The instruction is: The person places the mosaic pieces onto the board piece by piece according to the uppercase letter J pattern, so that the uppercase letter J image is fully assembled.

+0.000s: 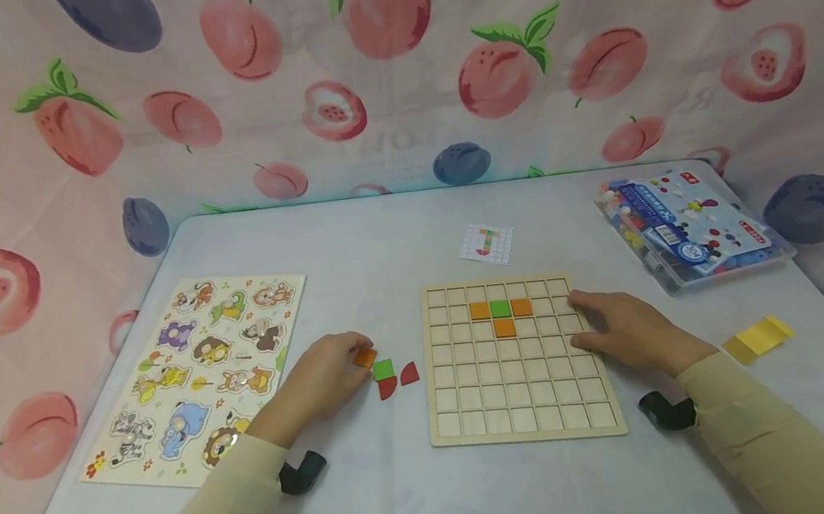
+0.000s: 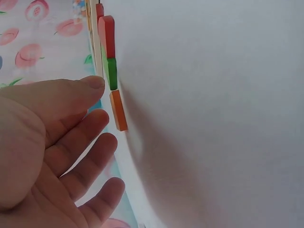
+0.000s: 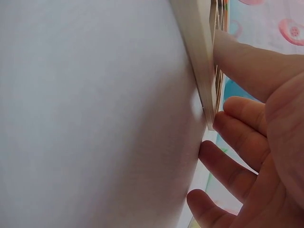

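My left hand (image 1: 326, 375) hovers at an orange square tile (image 1: 365, 357), its fingertips overlapping the tile in the head view. In the left wrist view the fingers are loosely bent, with a gap between thumb and forefinger, and the orange tile (image 2: 118, 110) stands just beyond them on the table. A green square tile (image 1: 383, 369) and two red quarter-round tiles (image 1: 409, 373) lie beside it. The right hand (image 1: 626, 326) rests at the right edge of a wooden grid board (image 1: 529, 434), thumb over its rim. On the board sit a green tile (image 1: 500, 309) and three orange tiles (image 1: 505, 328).
Behind the board lies a small pattern card (image 1: 486, 244). An animal puzzle board (image 1: 194, 376) is at the left. A clear plastic box of colourful pieces (image 1: 695, 227) stands at the back right, with a folded yellow paper (image 1: 758, 339) nearer the right forearm.
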`<state>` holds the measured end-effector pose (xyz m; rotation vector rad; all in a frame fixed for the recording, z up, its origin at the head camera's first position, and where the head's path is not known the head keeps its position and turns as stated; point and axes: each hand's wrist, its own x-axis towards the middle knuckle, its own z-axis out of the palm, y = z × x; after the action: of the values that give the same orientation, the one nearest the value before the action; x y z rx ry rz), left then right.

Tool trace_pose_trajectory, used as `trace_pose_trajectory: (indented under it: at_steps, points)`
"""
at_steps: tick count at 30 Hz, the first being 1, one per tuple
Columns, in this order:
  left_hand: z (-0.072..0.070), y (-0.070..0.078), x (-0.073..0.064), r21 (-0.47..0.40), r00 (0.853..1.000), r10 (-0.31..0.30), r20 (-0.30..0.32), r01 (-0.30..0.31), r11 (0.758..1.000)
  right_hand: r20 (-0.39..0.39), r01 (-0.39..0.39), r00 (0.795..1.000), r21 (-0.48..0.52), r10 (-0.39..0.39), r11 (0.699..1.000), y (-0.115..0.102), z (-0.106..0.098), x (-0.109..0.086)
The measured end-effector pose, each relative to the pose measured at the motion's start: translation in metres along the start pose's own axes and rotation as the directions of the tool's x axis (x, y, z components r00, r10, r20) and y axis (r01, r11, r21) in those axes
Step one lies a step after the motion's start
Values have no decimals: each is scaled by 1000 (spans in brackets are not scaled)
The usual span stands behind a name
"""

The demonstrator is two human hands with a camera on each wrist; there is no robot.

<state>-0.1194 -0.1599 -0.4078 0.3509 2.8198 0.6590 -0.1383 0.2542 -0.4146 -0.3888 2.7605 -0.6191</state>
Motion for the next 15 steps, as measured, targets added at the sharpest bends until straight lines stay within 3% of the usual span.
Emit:
trace_pose_trajectory:
  at_steps: [15]
  points:
    - [5,1,0,-14,1000,24,3,-24,1000,4,5,1000,-10,-5,1000,-1,0,0]
